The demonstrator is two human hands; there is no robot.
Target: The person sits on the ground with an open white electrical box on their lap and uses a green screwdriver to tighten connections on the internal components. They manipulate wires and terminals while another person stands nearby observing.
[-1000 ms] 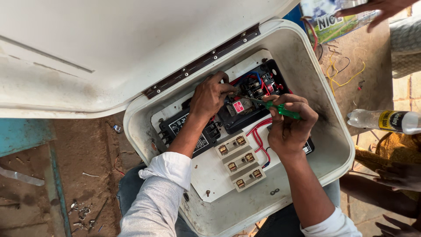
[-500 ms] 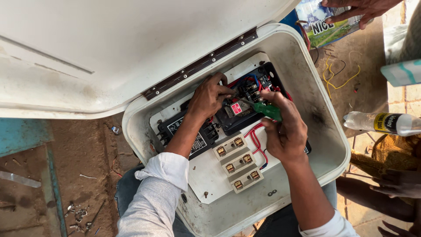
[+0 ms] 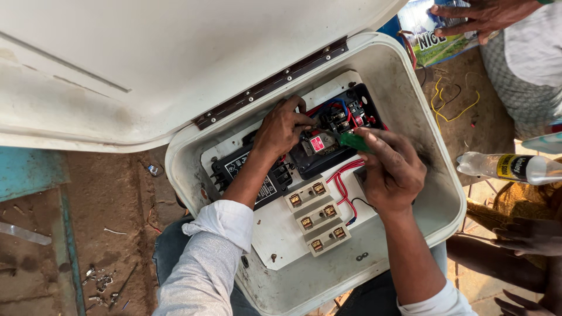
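I see both of my arms coming up from the bottom edge, each in a light grey-white shirt. The left sleeve (image 3: 213, 257) is rolled into a thick cuff below the elbow, its cloth finely woven and creased. The right sleeve (image 3: 439, 303) shows only as a white rolled edge. Both hands are bare: no gloves, rings or watch. Dark trousers (image 3: 170, 246) show beneath the arms

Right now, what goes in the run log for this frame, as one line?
left hand: on black electrical component | right hand: grips green-handled screwdriver | open white plastic enclosure: hinged lid up
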